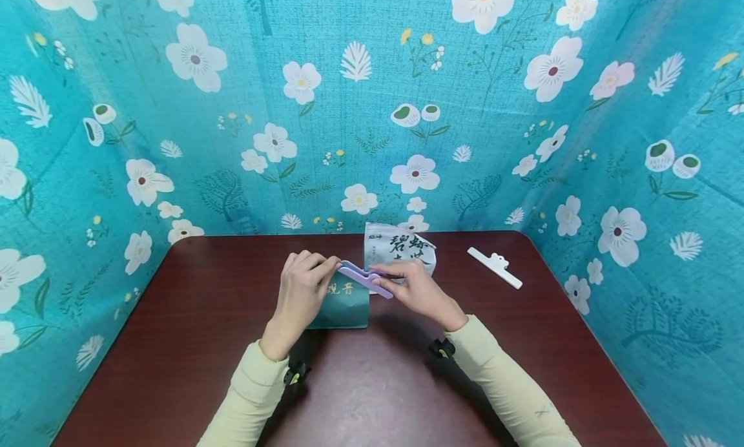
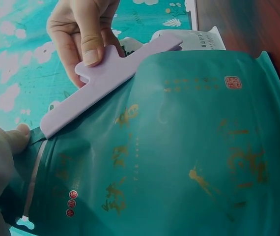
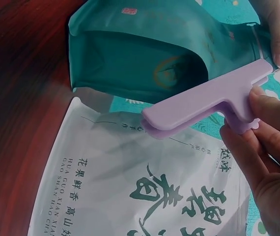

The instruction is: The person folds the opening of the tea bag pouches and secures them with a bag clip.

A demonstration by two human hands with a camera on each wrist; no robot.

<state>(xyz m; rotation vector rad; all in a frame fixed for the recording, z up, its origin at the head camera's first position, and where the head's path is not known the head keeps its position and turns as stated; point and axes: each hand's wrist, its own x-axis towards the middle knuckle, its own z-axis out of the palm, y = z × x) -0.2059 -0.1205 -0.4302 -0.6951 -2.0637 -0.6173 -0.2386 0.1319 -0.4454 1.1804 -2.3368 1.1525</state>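
While the head view serves as a clock dial centred on the green pouch (image 1: pixel 344 311), the left hand (image 1: pixel 299 285) is at 10 o'clock, gripping the pouch's top corner. The right hand (image 1: pixel 421 291) is at 3 o'clock, pinching the handles of the purple clip (image 1: pixel 356 276) between thumb and fingers. The clip is at 2 o'clock, along the pouch's edge; whether its jaws enclose that edge cannot be determined. The green pouch bulges; opaque walls hide its contents. Beyond the clip, also at 2 o'clock, is the white pouch (image 1: pixel 407 245), contents likewise hidden. The white clip (image 1: pixel 494 265) lies well apart at 3 o'clock on the table (image 1: pixel 360 395).
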